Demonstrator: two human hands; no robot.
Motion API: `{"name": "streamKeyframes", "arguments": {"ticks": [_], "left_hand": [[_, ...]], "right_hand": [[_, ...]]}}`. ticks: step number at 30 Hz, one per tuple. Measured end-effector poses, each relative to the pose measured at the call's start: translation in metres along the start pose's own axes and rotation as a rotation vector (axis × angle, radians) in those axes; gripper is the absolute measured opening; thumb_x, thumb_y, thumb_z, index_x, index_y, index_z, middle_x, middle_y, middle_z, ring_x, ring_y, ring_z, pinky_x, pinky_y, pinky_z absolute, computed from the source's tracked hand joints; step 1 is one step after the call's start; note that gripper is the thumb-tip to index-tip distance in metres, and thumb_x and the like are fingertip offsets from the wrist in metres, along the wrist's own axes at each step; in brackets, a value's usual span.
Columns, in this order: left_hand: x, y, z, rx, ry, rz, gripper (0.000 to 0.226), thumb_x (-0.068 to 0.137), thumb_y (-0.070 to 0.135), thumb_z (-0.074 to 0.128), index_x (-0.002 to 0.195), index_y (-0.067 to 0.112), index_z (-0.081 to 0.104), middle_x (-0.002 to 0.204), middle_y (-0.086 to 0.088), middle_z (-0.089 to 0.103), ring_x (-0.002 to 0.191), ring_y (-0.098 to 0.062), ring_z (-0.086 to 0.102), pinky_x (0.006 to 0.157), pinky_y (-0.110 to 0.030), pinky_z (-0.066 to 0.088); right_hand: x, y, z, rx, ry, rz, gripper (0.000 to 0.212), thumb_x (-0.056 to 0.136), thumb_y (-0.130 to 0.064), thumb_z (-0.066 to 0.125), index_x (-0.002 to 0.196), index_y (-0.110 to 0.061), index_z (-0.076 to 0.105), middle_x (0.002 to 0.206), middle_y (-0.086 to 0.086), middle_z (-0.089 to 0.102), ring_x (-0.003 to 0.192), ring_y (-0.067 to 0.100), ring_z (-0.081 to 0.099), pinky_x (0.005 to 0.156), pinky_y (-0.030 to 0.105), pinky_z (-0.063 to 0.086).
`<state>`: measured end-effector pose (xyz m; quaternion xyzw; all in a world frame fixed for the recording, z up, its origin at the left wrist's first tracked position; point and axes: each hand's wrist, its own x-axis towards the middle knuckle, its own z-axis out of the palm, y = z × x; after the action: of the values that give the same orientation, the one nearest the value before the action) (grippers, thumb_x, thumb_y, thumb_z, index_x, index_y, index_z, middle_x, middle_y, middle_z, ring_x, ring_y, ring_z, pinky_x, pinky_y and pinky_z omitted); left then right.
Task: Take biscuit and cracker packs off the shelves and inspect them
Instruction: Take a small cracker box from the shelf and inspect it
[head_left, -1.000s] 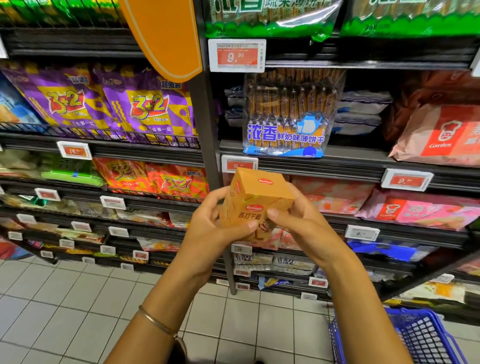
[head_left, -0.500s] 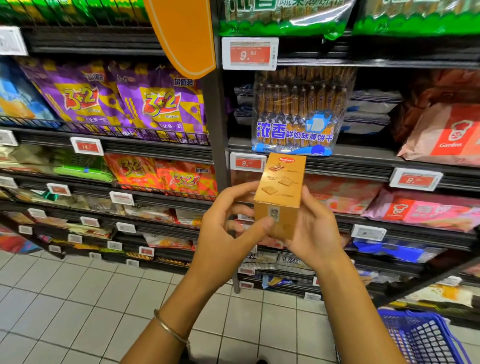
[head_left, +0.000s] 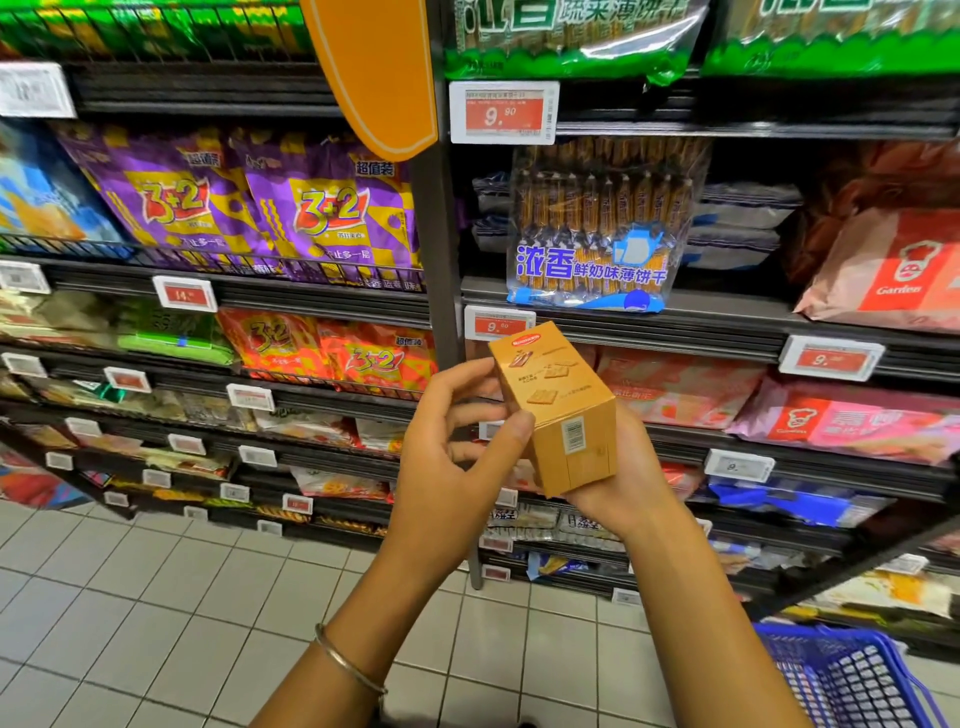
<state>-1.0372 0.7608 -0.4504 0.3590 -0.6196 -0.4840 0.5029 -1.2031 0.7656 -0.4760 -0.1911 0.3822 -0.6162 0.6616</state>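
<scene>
Pale tiled floor (head_left: 156, 597); dark stocked shelves (head_left: 727, 325); blue basket (head_left: 841, 675), seemingly plastic.

The cracker box (head_left: 558, 410) sits between the left hand (head_left: 447, 467) and the right hand (head_left: 623, 488), in front of the shelves (head_left: 727, 322); a thin-biscuit bag (head_left: 597, 228) stands on the shelf above it, a shopping basket (head_left: 841, 675) at lower right

dark shelves (head_left: 727, 317) carry snack bags (head_left: 332, 218) and price tags (head_left: 503, 111).

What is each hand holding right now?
Left hand: holding the box, thumb on its edge.
Right hand: holding the same box from beneath.
</scene>
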Motion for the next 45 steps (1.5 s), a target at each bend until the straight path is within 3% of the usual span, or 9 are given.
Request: {"name": "streamKeyframes", "arguments": {"ticks": [5,8,14,20,26,31,35,39,45], "left_hand": [[0.004,-0.002,-0.001,0.073,-0.006,0.111,0.044,0.096,0.038,0.063,0.138,0.022,0.063,0.142,-0.003,0.06,0.134,-0.019,0.058,0.095,-0.024,0.056],[0.008,-0.006,-0.004,0.126,-0.018,0.162,0.03,0.106,0.02,0.054,0.131,0.022,0.07,0.142,-0.001,0.062,0.137,-0.008,0.054,0.1,-0.013,0.047],[0.011,-0.019,-0.015,0.02,-0.058,-0.064,0.039,0.109,0.043,0.04,0.134,0.033,0.068,0.129,0.007,0.073,0.125,-0.016,0.067,0.102,-0.043,0.056],[0.01,-0.024,-0.012,-0.053,-0.001,-0.176,0.03,0.105,0.047,0.053,0.125,0.026,0.06,0.114,0.014,0.077,0.109,-0.009,0.074,0.083,-0.02,0.059],[0.013,-0.024,-0.014,-0.233,-0.089,-0.336,0.058,0.1,0.054,0.057,0.154,0.044,0.036,0.133,0.003,0.073,0.11,-0.028,0.077,0.082,-0.029,0.06],[0.016,-0.025,-0.012,-0.27,-0.177,-0.404,0.042,0.106,0.045,0.049,0.147,0.034,0.048,0.131,-0.002,0.074,0.116,-0.029,0.074,0.089,-0.038,0.058],[0.017,-0.026,-0.011,-0.419,-0.218,-0.51,0.063,0.099,0.064,0.041,0.152,0.03,0.047,0.136,-0.01,0.071,0.122,-0.034,0.07,0.099,-0.049,0.051],[0.018,-0.027,-0.009,-0.508,-0.176,-0.556,0.079,0.09,0.077,0.034,0.151,0.03,0.051,0.136,-0.013,0.071,0.123,-0.038,0.069,0.106,-0.055,0.048],[0.018,-0.029,-0.01,-0.546,-0.103,-0.539,0.065,0.094,0.069,0.042,0.135,0.027,0.068,0.135,-0.014,0.071,0.122,-0.039,0.069,0.098,-0.053,0.05]], "right_hand": [[0.001,0.001,-0.002,-0.024,0.0,-0.007,0.047,0.107,-0.046,0.041,0.106,-0.024,0.083,0.107,0.007,0.078,0.091,0.027,0.074,0.084,0.046,0.054],[0.0,0.001,-0.006,-0.057,-0.011,0.009,0.042,0.106,-0.048,0.046,0.107,-0.026,0.082,0.105,0.005,0.079,0.087,0.021,0.075,0.073,0.037,0.06],[0.002,-0.013,-0.011,-0.102,0.062,-0.067,0.053,0.092,-0.049,0.06,0.13,-0.012,0.068,0.117,0.016,0.074,0.099,0.031,0.074,0.075,0.042,0.064],[0.0,-0.028,-0.009,-0.196,0.028,-0.204,0.034,0.105,-0.037,0.051,0.105,-0.019,0.08,0.094,0.002,0.074,0.082,0.017,0.07,0.063,0.026,0.058],[0.0,-0.031,-0.004,-0.382,0.007,-0.289,0.027,0.096,-0.041,0.059,0.113,-0.035,0.078,0.093,-0.007,0.07,0.084,0.011,0.065,0.074,0.027,0.052],[0.0,-0.03,-0.002,-0.522,0.063,-0.363,0.028,0.108,-0.034,0.053,0.127,-0.042,0.071,0.098,-0.015,0.07,0.083,0.01,0.058,0.077,0.029,0.05],[0.0,-0.032,0.002,-0.627,0.102,-0.459,0.033,0.109,-0.034,0.05,0.135,-0.05,0.063,0.101,-0.016,0.072,0.087,0.007,0.06,0.079,0.028,0.051],[-0.001,-0.031,0.006,-0.648,0.113,-0.548,0.032,0.111,-0.027,0.045,0.128,-0.039,0.07,0.101,-0.017,0.074,0.085,0.0,0.061,0.082,0.03,0.053],[-0.001,-0.03,0.005,-0.573,0.087,-0.576,0.03,0.11,-0.019,0.049,0.117,-0.034,0.074,0.113,-0.011,0.076,0.1,0.003,0.069,0.081,0.023,0.055]]}}
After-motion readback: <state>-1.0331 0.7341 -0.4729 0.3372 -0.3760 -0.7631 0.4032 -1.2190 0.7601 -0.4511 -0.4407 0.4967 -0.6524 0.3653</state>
